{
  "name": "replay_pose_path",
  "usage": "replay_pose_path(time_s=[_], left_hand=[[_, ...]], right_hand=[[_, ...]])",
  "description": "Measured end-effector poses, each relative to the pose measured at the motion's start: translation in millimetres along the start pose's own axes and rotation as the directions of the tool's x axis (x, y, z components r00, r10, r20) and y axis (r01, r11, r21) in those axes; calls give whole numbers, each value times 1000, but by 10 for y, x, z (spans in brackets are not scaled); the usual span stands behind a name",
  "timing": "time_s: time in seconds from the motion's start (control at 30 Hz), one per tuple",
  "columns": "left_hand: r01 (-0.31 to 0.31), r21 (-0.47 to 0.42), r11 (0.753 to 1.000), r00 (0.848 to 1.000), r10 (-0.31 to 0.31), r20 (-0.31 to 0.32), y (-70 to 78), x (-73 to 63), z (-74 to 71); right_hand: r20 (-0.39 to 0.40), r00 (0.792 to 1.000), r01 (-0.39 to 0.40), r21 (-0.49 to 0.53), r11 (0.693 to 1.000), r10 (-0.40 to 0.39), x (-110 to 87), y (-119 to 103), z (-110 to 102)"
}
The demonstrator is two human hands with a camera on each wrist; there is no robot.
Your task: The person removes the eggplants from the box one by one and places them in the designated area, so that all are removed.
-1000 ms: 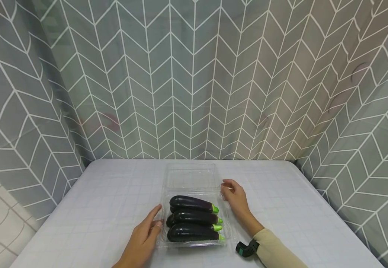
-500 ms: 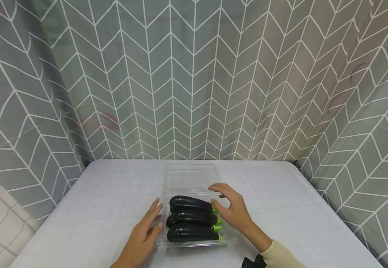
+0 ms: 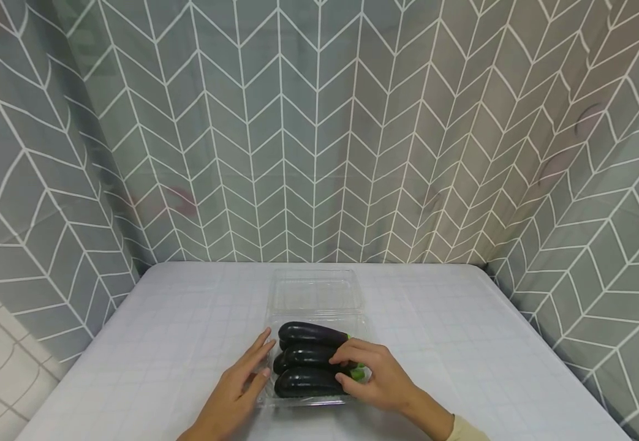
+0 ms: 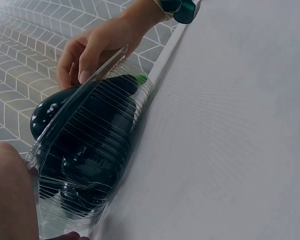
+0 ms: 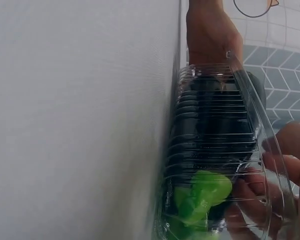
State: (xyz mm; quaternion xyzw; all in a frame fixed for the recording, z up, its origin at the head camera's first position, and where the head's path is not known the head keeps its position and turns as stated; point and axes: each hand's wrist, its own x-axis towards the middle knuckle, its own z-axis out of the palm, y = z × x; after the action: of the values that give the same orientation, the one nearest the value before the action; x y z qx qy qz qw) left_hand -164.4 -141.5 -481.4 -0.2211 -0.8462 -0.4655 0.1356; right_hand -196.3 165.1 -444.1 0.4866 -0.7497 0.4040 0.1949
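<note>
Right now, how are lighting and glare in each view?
Head view: bright, with small highlights on the eggplants; left wrist view: darker, blue-tinged, with bright lines along the clear container; right wrist view: dim, green stems looking soft-edged through the clear container.

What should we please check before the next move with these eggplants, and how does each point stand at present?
1. Lid open: ok, folded back on the far side.
2. Eggplants inside the clear container: ok, lying crosswise.
3. Left hand at the container: ok, by its left side; how firmly it steadies it, if at all, cannot tell.
4. Right hand at the eggplants: ok, over their stem ends.
5. Secure grip on one eggplant: cannot tell, as the hand itself and the reflective plastic obscure the contact.
6. Green stems all visible from above: not ok, the right hand partly covers them.
</note>
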Motion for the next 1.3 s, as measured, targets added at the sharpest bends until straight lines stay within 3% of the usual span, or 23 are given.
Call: replay_pose_path(time_s=[0.3,0.57,0.87,1.03,1.3], left_hand=[[-2,13,1000,1000,3,-6,-14,-4,13],[21,23,1000,1000,-21,-5,-3,6,8],[0,11,1000,1000,0,-2,-9,0,7],[6,-3,1000,1000,-6,-1,-7,-6,7],[7,7,1000,1000,-7,0,1,-1,2]], right_hand=[[62,998,28,-21,999,-27,-14,33,0],[101,993,-52,-33,998,55,-23,22,-14],[166,982,-95,11,995,92,-6,18,-39],[116,993,-38,28,999,34,-6,44,-24],[26,1000,-9,104,995,7,-16,77,-1]])
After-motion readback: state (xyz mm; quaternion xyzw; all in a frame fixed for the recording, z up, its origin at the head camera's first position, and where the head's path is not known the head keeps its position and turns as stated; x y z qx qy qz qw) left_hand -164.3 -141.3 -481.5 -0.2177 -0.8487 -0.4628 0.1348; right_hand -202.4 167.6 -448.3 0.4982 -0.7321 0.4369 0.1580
